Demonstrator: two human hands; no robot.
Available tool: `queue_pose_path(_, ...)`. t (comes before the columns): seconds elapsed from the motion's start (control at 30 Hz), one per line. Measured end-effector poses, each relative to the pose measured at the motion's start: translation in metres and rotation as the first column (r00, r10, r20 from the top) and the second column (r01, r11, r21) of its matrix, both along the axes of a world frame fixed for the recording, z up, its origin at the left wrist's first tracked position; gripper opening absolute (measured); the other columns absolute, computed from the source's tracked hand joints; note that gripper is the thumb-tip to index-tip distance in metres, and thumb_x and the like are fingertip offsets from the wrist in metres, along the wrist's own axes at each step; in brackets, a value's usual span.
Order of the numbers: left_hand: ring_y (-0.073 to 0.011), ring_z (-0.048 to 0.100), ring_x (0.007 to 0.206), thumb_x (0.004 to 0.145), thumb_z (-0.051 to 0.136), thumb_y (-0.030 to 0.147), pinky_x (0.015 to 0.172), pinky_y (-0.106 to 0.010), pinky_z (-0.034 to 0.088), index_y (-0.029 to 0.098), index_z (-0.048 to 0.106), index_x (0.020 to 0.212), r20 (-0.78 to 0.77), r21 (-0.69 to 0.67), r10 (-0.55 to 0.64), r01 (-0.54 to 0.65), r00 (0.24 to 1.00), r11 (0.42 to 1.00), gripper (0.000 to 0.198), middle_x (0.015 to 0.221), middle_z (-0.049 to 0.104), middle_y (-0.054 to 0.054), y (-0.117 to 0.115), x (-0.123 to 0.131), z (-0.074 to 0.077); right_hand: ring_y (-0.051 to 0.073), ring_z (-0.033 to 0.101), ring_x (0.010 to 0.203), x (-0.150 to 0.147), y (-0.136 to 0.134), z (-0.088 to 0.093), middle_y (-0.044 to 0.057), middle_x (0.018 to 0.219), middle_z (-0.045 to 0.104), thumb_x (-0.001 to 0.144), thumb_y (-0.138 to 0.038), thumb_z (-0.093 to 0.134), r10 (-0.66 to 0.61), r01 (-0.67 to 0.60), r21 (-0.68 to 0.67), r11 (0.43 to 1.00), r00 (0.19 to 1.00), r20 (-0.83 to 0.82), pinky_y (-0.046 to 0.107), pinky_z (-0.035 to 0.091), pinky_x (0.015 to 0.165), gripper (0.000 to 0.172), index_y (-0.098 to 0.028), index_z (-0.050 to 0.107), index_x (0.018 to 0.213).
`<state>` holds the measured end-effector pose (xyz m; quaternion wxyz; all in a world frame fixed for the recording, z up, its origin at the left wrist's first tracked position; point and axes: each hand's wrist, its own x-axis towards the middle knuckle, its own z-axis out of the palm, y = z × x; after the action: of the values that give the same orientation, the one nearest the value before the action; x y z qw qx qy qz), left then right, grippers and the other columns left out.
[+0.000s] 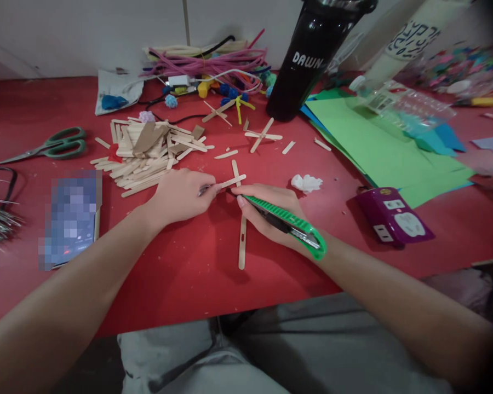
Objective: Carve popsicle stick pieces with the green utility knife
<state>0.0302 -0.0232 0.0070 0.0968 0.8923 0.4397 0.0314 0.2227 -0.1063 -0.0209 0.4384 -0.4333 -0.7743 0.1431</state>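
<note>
My left hand is closed on a wooden craft stick, whose free end points to the right. A green box cutter lies in the closed grip of my right hand, its front end close to the held stick. Another craft stick with a small slot in it lies lengthwise on the red table, partly hidden under my right hand. Just behind my left hand is a heap of craft sticks. Two crossed sticks rest farther back.
Green-handled scissors and a phone lie at left. A black tumbler stands at the back. On the right are green paper sheets, a purple box and crumpled white tissue. The table's front edge is near my lap.
</note>
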Motion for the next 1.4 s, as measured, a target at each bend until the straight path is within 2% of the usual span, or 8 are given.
queue_pose_path(0.2, -0.0185, 0.054, 0.060, 0.089, 0.036, 0.048, 0.053, -0.031, 0.024, 0.021, 0.058, 0.065, 0.011, 0.013, 0.006, -0.006, 1.000, 1.000, 0.041, 0.061, 0.061, -0.003, 0.0002, -0.0005, -0.0006, 0.017, 0.070, 0.092, 0.0005, -0.0008, 0.0032, 0.006, 0.104, 0.072, 0.093, -0.019, 0.053, -0.035, 0.035, -0.018, 0.999, 0.999, -0.009, 0.027, 0.056, 0.084, 0.023, -0.021, 0.064, 0.113)
queue_pose_path(0.43, -0.0187, 0.056, 0.061, 0.089, 0.037, 0.047, 0.053, -0.031, 0.024, 0.021, 0.057, 0.064, 0.007, 0.017, 0.008, -0.008, 1.000, 1.000, 0.041, 0.061, 0.063, -0.003, -0.0013, 0.0000, 0.0005, 0.016, 0.070, 0.091, -0.0006, 0.0001, 0.0053, 0.007, 0.103, 0.072, 0.092, -0.018, 0.054, -0.017, 0.016, -0.028, 0.999, 1.000, -0.009, 0.027, 0.057, 0.085, 0.023, -0.020, 0.063, 0.113)
queue_pose_path(0.8, -0.0186, 0.056, 0.062, 0.089, 0.037, 0.047, 0.053, -0.031, 0.024, 0.021, 0.058, 0.065, -0.004, 0.022, 0.007, -0.007, 1.000, 1.000, 0.041, 0.062, 0.064, -0.003, -0.0001, 0.0003, 0.0001, 0.015, 0.070, 0.085, -0.0012, 0.0006, 0.0043, 0.006, 0.094, 0.072, 0.092, -0.017, 0.053, 0.004, -0.004, 0.010, 1.000, 1.000, -0.006, 0.027, 0.057, 0.081, 0.022, -0.019, 0.063, 0.111)
queue_pose_path(1.17, -0.0203, 0.058, 0.063, 0.090, 0.035, 0.049, 0.053, -0.032, 0.022, 0.021, 0.060, 0.066, -0.024, 0.045, -0.007, 0.009, 1.000, 0.999, 0.044, 0.065, 0.067, -0.005, -0.0018, 0.0003, -0.0017, 0.014, 0.070, 0.084, -0.0017, 0.0000, 0.0042, 0.006, 0.100, 0.072, 0.092, -0.015, 0.051, 0.016, -0.017, 0.060, 0.998, 1.000, 0.020, 0.028, 0.057, 0.080, 0.024, -0.023, 0.061, 0.112)
queue_pose_path(1.4, -0.0195, 0.057, 0.064, 0.089, 0.037, 0.046, 0.055, -0.031, 0.025, 0.022, 0.061, 0.068, 0.006, 0.001, -0.002, 0.002, 1.000, 1.000, 0.040, 0.065, 0.066, -0.004, -0.0002, -0.0009, -0.0007, 0.014, 0.067, 0.072, -0.0019, -0.0019, 0.0051, 0.007, 0.091, 0.072, 0.091, -0.015, 0.053, 0.026, -0.026, 0.006, 1.000, 0.999, 0.024, 0.028, 0.056, 0.070, 0.021, -0.018, 0.065, 0.108)
